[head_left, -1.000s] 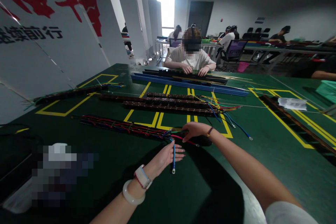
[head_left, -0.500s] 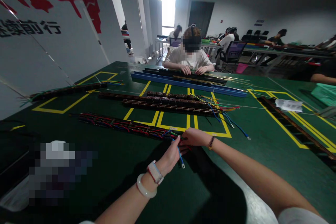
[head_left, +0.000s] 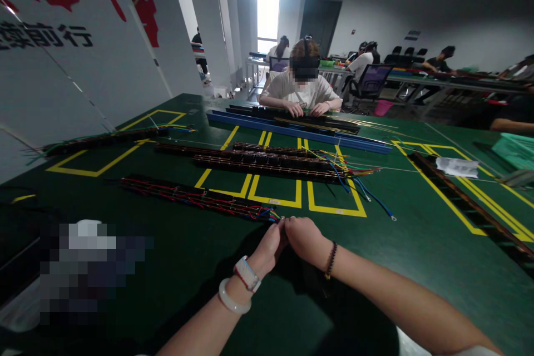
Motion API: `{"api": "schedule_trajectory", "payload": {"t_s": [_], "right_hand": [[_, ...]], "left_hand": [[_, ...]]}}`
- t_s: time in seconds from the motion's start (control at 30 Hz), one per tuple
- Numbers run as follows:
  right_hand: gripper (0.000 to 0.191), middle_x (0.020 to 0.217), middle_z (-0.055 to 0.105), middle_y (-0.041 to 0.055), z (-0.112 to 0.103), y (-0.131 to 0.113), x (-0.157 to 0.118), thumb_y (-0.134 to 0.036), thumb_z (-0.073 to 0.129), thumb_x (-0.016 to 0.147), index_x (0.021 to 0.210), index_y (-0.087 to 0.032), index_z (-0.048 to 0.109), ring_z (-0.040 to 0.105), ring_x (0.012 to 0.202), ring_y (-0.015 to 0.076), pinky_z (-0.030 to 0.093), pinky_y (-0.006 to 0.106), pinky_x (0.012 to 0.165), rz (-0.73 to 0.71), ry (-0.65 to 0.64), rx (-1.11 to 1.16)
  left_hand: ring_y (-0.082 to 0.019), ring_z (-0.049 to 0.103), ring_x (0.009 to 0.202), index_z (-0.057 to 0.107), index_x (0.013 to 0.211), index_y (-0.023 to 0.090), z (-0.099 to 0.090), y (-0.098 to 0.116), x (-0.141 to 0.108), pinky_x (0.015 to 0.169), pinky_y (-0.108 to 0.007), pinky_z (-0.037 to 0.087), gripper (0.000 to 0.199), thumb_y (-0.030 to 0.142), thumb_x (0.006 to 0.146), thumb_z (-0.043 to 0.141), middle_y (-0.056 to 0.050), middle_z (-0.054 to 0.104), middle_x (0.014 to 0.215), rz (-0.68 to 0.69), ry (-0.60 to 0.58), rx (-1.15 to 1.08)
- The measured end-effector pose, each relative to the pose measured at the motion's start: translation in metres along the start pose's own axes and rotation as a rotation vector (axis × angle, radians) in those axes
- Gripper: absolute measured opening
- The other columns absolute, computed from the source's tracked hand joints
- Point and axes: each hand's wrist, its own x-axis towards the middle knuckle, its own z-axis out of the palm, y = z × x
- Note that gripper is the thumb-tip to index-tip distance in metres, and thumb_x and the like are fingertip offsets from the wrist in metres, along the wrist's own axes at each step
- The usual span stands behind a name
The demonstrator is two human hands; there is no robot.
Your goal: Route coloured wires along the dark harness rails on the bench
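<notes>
A long black strip with red, blue and green wires [head_left: 196, 198] lies slanting across the green table [head_left: 233, 239]. At its right end the coloured wires run into my two hands, which meet there. My left hand [head_left: 269, 246] is closed around the wire ends, a watch and a pale bangle on its wrist. Pressed against it, my right hand [head_left: 306, 238] is closed too, knuckles up, with a beaded bracelet on the wrist. The wire tips are hidden between the fingers, so what the right hand grips does not show.
Beyond the strip lie more wired strips [head_left: 267, 166] with blue leads, then blue channels [head_left: 300, 132]. A person [head_left: 302, 80] works across the table. A brown strip [head_left: 467, 194] and white packet [head_left: 456, 167] lie right, another wired strip [head_left: 108, 139] left. Yellow tape marks the tabletop.
My right hand has turned and closed in against my left hand. The blue lead with a metal lug that hung below my hands no longer shows.
</notes>
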Motion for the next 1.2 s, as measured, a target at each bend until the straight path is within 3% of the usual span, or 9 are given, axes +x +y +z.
{"api": "schedule_trajectory", "payload": {"t_s": [0.17, 0.3, 0.43, 0.57, 0.7, 0.77, 0.87, 1.1, 1.2], "right_hand": [[0.038, 0.090, 0.059, 0.0205, 0.000, -0.019, -0.002, 0.000, 0.032, 0.082, 0.107, 0.000, 0.060, 0.059, 0.079, 0.0268, 0.045, 0.037, 0.065, 0.094, 0.016, -0.071], [0.038, 0.095, 0.056, 0.0204, -0.001, -0.021, -0.007, -0.004, 0.036, 0.083, 0.114, 0.000, 0.058, 0.054, 0.084, 0.0270, 0.043, 0.039, 0.071, 0.086, 0.044, -0.183], [0.028, 0.103, 0.057, 0.0171, -0.016, 0.002, -0.014, -0.020, 0.043, 0.089, 0.105, -0.012, 0.064, 0.053, 0.091, 0.0249, 0.041, 0.035, 0.076, 0.016, 0.090, -0.082], [0.034, 0.088, 0.062, 0.0119, -0.032, 0.034, -0.018, -0.038, 0.042, 0.092, 0.087, -0.016, 0.068, 0.057, 0.081, 0.0223, 0.038, 0.032, 0.069, 0.037, 0.089, 0.047], [0.043, 0.072, 0.063, 0.0100, -0.027, 0.053, -0.016, -0.049, 0.044, 0.089, 0.079, -0.015, 0.067, 0.055, 0.063, 0.0179, 0.030, 0.027, 0.053, 0.093, -0.093, 0.207], [0.035, 0.073, 0.064, 0.0068, -0.019, 0.057, -0.014, -0.047, 0.051, 0.085, 0.085, -0.017, 0.067, 0.054, 0.061, 0.0152, 0.028, 0.024, 0.050, 0.090, -0.135, 0.344], [0.026, 0.082, 0.066, 0.0048, -0.007, 0.059, -0.011, -0.039, 0.058, 0.081, 0.093, -0.017, 0.064, 0.055, 0.068, 0.0143, 0.029, 0.022, 0.052, 0.068, -0.078, 0.449], [0.021, 0.077, 0.065, 0.0055, -0.004, 0.072, -0.002, -0.030, 0.052, 0.085, 0.085, -0.014, 0.066, 0.052, 0.063, 0.0123, 0.031, 0.022, 0.055, 0.016, -0.048, 0.504], [0.025, 0.077, 0.066, 0.0058, -0.006, 0.085, 0.005, -0.033, 0.051, 0.088, 0.086, -0.015, 0.068, 0.053, 0.067, 0.0140, 0.034, 0.025, 0.063, -0.009, 0.057, 0.426]], "left_hand": [[-0.013, 0.061, 0.082, 0.055, 0.089, 0.011, -0.002, 0.002, -0.002, 0.076, -0.023, 0.046, 0.027, 0.032, 0.075, 0.068, -0.004, 0.063, 0.080, -0.007, 0.012, 0.021], [-0.010, 0.059, 0.072, 0.052, 0.084, 0.012, -0.005, 0.000, 0.004, 0.070, -0.021, 0.045, 0.026, 0.031, 0.075, 0.068, -0.002, 0.060, 0.070, -0.007, 0.042, 0.032], [-0.009, 0.059, 0.067, 0.046, 0.079, 0.013, -0.004, -0.005, 0.009, 0.067, -0.021, 0.046, 0.027, 0.033, 0.078, 0.065, 0.000, 0.057, 0.067, 0.015, 0.051, 0.027], [-0.011, 0.061, 0.071, 0.044, 0.080, 0.013, -0.001, -0.006, 0.010, 0.071, -0.024, 0.048, 0.025, 0.032, 0.081, 0.061, -0.002, 0.059, 0.071, 0.022, 0.030, 0.022], [-0.011, 0.061, 0.073, 0.046, 0.087, 0.014, -0.001, -0.004, 0.009, 0.074, -0.025, 0.049, 0.021, 0.031, 0.083, 0.058, -0.002, 0.059, 0.074, 0.028, 0.012, 0.031], [-0.011, 0.061, 0.075, 0.046, 0.088, 0.014, -0.002, -0.004, 0.009, 0.076, -0.024, 0.049, 0.020, 0.031, 0.084, 0.056, -0.002, 0.060, 0.078, 0.032, 0.000, 0.029], [-0.010, 0.060, 0.076, 0.046, 0.090, 0.014, -0.004, -0.003, 0.007, 0.076, -0.023, 0.048, 0.019, 0.031, 0.086, 0.054, -0.004, 0.061, 0.084, 0.030, -0.017, 0.053], [-0.008, 0.058, 0.069, 0.042, 0.088, 0.015, -0.005, 0.000, 0.001, 0.067, -0.021, 0.047, 0.021, 0.036, 0.089, 0.046, -0.002, 0.058, 0.080, 0.011, -0.010, 0.223], [-0.009, 0.057, 0.063, 0.042, 0.085, 0.014, -0.005, 0.002, 0.000, 0.063, -0.022, 0.047, 0.025, 0.038, 0.091, 0.042, -0.001, 0.056, 0.073, -0.006, -0.019, 0.260]]}}
